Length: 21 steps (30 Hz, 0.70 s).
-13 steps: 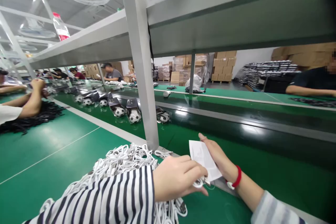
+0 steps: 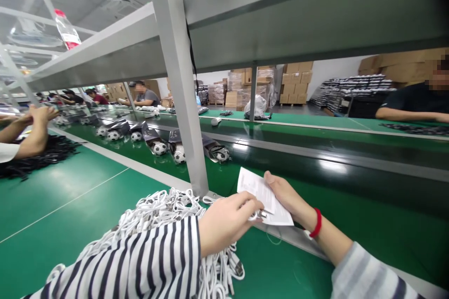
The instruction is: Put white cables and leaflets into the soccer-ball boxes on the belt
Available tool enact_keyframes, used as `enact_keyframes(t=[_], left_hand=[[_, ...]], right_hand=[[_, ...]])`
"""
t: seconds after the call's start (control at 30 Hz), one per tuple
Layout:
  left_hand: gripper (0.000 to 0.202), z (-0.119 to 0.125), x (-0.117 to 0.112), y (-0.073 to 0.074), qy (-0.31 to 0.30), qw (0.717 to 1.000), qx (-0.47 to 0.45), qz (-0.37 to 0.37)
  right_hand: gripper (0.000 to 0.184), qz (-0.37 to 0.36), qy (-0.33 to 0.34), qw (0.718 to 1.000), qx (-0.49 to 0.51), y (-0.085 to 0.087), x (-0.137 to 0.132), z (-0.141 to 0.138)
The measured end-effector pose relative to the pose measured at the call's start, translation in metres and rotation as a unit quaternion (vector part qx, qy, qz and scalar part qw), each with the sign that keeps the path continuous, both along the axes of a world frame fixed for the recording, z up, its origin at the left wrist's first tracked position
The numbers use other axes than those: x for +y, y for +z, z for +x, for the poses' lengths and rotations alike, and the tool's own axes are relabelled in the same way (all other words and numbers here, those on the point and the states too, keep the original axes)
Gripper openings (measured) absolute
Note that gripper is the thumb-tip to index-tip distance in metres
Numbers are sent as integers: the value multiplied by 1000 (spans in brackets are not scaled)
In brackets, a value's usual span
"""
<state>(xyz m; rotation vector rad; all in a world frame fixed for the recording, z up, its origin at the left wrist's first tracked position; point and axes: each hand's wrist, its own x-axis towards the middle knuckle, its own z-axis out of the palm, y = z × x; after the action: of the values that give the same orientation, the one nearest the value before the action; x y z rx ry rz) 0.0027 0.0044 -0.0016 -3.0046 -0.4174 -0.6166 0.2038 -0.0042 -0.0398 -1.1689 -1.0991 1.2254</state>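
Observation:
My left hand (image 2: 228, 222), in a striped sleeve, is closed around the end of a white cable (image 2: 257, 215) and rests against a white paper leaflet (image 2: 257, 191). My right hand (image 2: 286, 195), with a red band on its wrist, pinches that leaflet between thumb and fingers. The two hands nearly meet over the leaflet. Below my left forearm lies a tangled heap of white cables (image 2: 164, 210), partly hidden by the sleeve.
A grey steel post (image 2: 191, 149) rises beside the cable heap from the green workbench (image 2: 59, 205). Beyond it, a dark conveyor belt (image 2: 315, 161) carries small footballs (image 2: 159, 148) in dark packaging. Co-workers' hands (image 2: 37, 121) sit at the left, over a black bundle (image 2: 38, 156). A fan and shelf hang above.
The leaflet has turned flatter and now shows more of its face, lying higher between my hands. My hands have drawn closer together, and the whole view has shifted slightly.

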Motion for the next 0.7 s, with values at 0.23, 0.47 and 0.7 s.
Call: enact_keyframes(t=[0.23,0.47,0.7], left_hand=[[20,-1,-6,0,5,996,-9,-85],[23,-5,-8,2,-44,996,0,-75],[16,-2,-1,2,4,972,38,-232]], right_hand=[[35,-25,154,988,5,16,-9,31],[30,-43,156,986,-37,24,-14,48],[37,-72,212,970,-93,14,-5,60]])
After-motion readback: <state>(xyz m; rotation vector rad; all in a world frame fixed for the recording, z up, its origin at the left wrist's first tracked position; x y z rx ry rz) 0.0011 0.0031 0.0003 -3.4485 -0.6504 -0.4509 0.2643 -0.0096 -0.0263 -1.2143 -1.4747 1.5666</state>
